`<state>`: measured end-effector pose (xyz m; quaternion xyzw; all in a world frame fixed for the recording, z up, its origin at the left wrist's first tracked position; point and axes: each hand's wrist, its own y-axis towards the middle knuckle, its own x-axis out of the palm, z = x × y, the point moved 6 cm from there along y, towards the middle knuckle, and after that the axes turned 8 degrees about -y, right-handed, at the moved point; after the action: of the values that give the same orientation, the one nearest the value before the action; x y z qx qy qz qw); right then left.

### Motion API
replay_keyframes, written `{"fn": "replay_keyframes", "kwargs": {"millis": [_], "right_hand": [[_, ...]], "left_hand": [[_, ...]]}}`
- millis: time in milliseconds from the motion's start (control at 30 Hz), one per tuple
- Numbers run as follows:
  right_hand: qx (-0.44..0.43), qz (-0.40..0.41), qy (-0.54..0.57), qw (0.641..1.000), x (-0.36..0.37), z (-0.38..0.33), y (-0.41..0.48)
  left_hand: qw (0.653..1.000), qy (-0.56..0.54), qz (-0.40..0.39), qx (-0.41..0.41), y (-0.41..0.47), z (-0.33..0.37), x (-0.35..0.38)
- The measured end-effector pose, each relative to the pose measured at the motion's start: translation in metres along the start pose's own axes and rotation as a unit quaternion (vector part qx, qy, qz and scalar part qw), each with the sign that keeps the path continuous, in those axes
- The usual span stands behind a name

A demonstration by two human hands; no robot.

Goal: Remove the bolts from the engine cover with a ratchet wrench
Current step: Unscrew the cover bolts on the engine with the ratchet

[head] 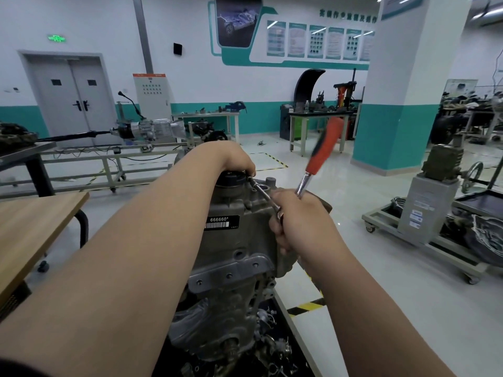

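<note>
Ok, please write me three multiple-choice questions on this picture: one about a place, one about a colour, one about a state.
1. Where is the grip of the left hand?
A on the wooden table
B at the far end of the extension bar, beside the black cap
C on the barcode label

2. What colour is the handle of the ratchet wrench?
A blue
B orange-red
C yellow

3. How is the right hand?
A flat and open
B hanging idle
C curled round the ratchet wrench near its head

Answers: 1 B, it pinches the bar's end there; 2 B, orange-red, though blurred; 3 C, it wraps the wrench.
</note>
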<state>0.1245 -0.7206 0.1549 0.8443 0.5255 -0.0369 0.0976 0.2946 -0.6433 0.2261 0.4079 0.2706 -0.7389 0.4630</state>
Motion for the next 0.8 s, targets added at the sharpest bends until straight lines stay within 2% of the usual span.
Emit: {"fn": "replay_keyframes", "kwargs": {"millis": [67,200,367,467,500,633,800], "right_hand": [[0.059,-0.029,0.129,0.989,0.007,0.009,-0.004],[0.100,-0.046,0.323,0.940,0.025,0.018,-0.017],[0.140,-0.086,0.496,0.852,0.043,0.020,-0.025],[0.165,-0.096,0.559,0.807,0.046,0.021,-0.025],[0.167,-0.096,0.560,0.806,0.045,0.022,-0.025],[0.157,-0.086,0.510,0.841,0.042,0.026,-0.023],[0.147,-0.079,0.469,0.867,0.037,0.026,-0.021]], "left_hand": [[1.000,0.007,0.001,0.003,0.000,0.000,0.000],[1.000,0.009,0.000,0.003,0.002,-0.001,0.001],[1.000,0.015,0.013,0.007,0.002,-0.001,-0.001],[1.000,0.008,0.010,0.007,0.004,-0.002,-0.001],[1.000,0.007,0.008,0.007,0.004,-0.003,-0.001],[1.000,0.018,0.004,0.013,0.006,-0.003,0.000],[1.000,0.016,0.000,0.006,0.006,-0.002,0.000]]}}
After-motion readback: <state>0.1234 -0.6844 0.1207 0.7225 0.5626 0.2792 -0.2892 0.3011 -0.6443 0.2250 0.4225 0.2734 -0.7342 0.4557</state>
